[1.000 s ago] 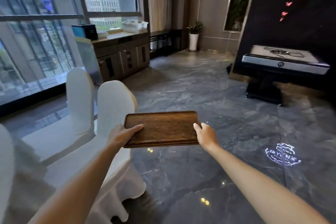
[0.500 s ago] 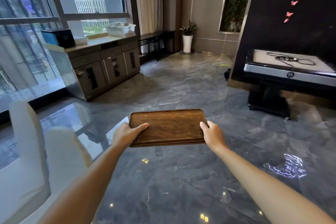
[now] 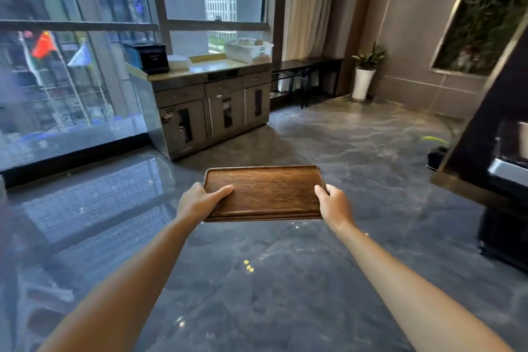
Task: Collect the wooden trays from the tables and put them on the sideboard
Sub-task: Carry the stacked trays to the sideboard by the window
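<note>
A dark wooden tray (image 3: 267, 191) is held level in front of me, over the grey marble floor. My left hand (image 3: 198, 201) grips its left edge with the thumb lying on top. My right hand (image 3: 333, 204) grips its right edge. The tray's top is bare. Ahead and a little left, under the window, stands the grey sideboard (image 3: 217, 111) with three glazed doors and a pale top.
On the sideboard sit a black box (image 3: 148, 57), a white stack (image 3: 178, 61) and a white container (image 3: 248, 50). A low dark bench (image 3: 305, 66) and a potted plant (image 3: 365, 74) stand to its right. A dark slanted panel with a black stand (image 3: 497, 180) is close on the right.
The view has advanced toward the sideboard, which is larger and nearer the centre. The white-covered chairs at the left have dropped out of view. Both hands keep their hold on the tray.
</note>
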### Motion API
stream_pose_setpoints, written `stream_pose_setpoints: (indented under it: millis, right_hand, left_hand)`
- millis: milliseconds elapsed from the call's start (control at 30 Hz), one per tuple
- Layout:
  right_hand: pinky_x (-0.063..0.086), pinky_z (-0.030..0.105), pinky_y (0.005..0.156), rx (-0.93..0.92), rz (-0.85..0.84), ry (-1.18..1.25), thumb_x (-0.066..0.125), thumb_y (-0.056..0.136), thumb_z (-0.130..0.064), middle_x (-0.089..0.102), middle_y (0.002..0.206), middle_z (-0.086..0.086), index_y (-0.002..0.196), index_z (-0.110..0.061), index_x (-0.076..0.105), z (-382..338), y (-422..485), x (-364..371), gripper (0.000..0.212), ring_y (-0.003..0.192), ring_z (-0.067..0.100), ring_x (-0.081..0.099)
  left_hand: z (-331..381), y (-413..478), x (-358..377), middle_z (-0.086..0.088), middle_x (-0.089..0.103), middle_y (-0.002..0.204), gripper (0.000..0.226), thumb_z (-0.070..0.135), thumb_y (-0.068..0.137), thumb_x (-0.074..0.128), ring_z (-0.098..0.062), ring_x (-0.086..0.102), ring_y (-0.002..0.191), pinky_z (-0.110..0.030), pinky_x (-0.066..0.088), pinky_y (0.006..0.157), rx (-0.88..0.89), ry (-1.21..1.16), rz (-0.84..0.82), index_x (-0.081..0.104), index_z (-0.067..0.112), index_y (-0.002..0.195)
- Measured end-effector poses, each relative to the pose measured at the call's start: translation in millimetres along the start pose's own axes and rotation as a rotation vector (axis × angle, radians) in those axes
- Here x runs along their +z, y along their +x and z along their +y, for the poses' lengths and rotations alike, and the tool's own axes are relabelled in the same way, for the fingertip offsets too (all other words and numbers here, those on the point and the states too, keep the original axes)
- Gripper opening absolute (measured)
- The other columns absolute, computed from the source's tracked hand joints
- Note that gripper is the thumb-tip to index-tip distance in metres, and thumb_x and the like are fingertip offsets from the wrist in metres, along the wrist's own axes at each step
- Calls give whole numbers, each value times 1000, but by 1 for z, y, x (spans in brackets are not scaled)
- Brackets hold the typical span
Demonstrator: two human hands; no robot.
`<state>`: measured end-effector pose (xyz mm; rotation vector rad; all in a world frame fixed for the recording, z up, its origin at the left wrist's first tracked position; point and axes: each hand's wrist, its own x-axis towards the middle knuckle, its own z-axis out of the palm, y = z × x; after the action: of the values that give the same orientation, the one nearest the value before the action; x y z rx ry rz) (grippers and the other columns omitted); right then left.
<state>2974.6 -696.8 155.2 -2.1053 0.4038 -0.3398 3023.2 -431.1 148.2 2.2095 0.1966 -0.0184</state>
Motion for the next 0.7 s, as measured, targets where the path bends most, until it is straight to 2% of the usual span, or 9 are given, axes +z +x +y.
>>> stream_pose_setpoints:
  millis: [100, 200, 333, 500, 700]
  right_hand:
    - [33, 33, 65, 4, -18, 12, 46, 92, -24, 60, 75, 15, 82, 6, 60, 8, 78, 35, 34, 77, 31, 53]
    - [33, 33, 66, 10, -31, 4, 46, 91, -26, 59, 73, 12, 79, 4, 60, 12, 162, 74, 35, 77, 29, 53]
    - [34, 32, 67, 21, -39, -3, 45, 92, -27, 64, 80, 15, 85, 2, 62, -6, 280, 122, 35, 78, 28, 53]
    - [33, 31, 65, 5, -47, 18, 44, 92, -27, 59, 71, 3, 79, -11, 61, -50, 423, 167, 26, 75, 23, 52]
    - [34, 29, 69, 5, -68, 11, 47, 91, -26, 66, 85, 10, 91, -11, 67, -72, 571, 232, 25, 86, 28, 57]
  left_hand:
    - [5, 76, 17, -5, 62, 88, 66, 69, 66, 61, -20, 59, 80, -33, 50, 69, -29, 10, 8, 56, 10, 96]
    - [10, 164, 36, -4, 62, 83, 64, 70, 65, 62, -17, 56, 73, -29, 41, 59, -35, 32, 25, 58, 10, 88]
    - [31, 293, 47, -5, 61, 88, 66, 69, 66, 61, -20, 56, 78, -29, 40, 60, -28, 53, 35, 57, 9, 92]
    - [72, 445, 47, -8, 62, 97, 69, 69, 64, 63, -26, 58, 90, -37, 48, 74, -27, 21, 60, 56, 9, 98]
    - [91, 593, 58, -11, 64, 107, 73, 68, 63, 65, -29, 59, 98, -36, 46, 77, -81, 0, 78, 56, 8, 103]
